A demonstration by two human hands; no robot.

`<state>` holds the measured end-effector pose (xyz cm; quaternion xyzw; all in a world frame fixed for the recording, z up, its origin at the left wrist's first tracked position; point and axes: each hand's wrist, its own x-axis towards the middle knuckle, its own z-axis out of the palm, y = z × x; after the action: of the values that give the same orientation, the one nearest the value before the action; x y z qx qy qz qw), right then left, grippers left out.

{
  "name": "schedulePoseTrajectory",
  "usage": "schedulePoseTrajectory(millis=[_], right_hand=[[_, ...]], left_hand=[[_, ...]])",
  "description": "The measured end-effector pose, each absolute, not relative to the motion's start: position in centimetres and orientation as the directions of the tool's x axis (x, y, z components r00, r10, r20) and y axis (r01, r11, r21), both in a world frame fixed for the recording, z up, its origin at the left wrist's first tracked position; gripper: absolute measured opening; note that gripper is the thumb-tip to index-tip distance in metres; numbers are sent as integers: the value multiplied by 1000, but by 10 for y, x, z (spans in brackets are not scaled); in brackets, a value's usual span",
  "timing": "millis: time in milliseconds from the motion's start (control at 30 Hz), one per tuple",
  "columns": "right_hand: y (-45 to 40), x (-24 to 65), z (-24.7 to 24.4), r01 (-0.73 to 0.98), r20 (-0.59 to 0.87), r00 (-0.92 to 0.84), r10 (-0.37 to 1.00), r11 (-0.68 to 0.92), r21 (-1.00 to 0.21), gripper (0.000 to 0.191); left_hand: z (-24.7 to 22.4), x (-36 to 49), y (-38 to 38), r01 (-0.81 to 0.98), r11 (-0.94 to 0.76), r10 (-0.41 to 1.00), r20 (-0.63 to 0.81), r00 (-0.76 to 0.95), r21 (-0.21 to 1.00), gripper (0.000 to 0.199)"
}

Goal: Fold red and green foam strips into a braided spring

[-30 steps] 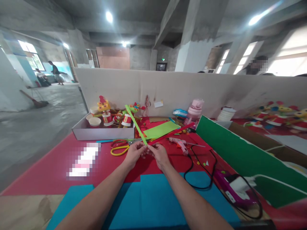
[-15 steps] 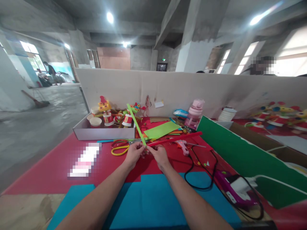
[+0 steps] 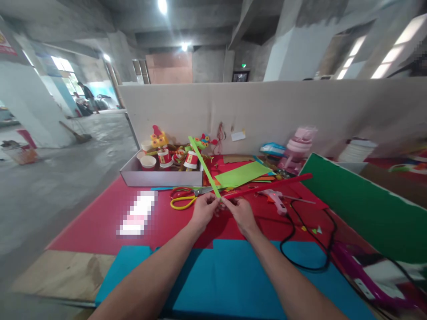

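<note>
Both my hands meet above the red table covering. My left hand [image 3: 206, 210] is closed, pinching the lower end of a long green paper strip [image 3: 204, 165] that slants up and to the left. A red paper strip [image 3: 273, 186] runs from the fingers of my right hand [image 3: 240, 213] out to the right; that hand is closed on its near end. The two strip ends meet at my fingertips, and the fingers hide how they join. Scissors [image 3: 183, 203] with red and yellow handles lie just left of my left hand. A pink glue gun [image 3: 276, 202] rests to the right.
A white box [image 3: 160, 179] with paper cups and cup figures stands at the back left. Green paper [image 3: 245, 174] lies behind my hands. Blue sheets [image 3: 230, 280] cover the front. A black cord [image 3: 293, 264], a purple power strip [image 3: 373, 278] and a green panel [image 3: 363, 204] are right.
The whole scene has shifted right and slightly up in view as the camera turned left. Both hands keep their grip on the strips, with little visible change.
</note>
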<state>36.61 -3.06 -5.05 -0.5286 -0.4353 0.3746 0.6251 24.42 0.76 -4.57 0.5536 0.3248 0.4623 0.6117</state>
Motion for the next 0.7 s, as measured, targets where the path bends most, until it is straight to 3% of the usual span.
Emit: schedulePoseTrajectory(millis=[267, 467, 700], right_hand=[[-22, 377, -58, -107, 142, 385, 912, 198, -974, 37], [-24, 373, -57, -5, 165, 309, 937, 175, -984, 40], [-27, 370, -49, 92, 176, 362, 915, 152, -984, 38]], left_hand=[[-44, 261, 18, -188, -46, 919, 116, 377, 981, 30], [-58, 251, 22, -183, -85, 906, 152, 395, 980, 30], [-58, 252, 21, -200, -52, 914, 127, 385, 978, 32]])
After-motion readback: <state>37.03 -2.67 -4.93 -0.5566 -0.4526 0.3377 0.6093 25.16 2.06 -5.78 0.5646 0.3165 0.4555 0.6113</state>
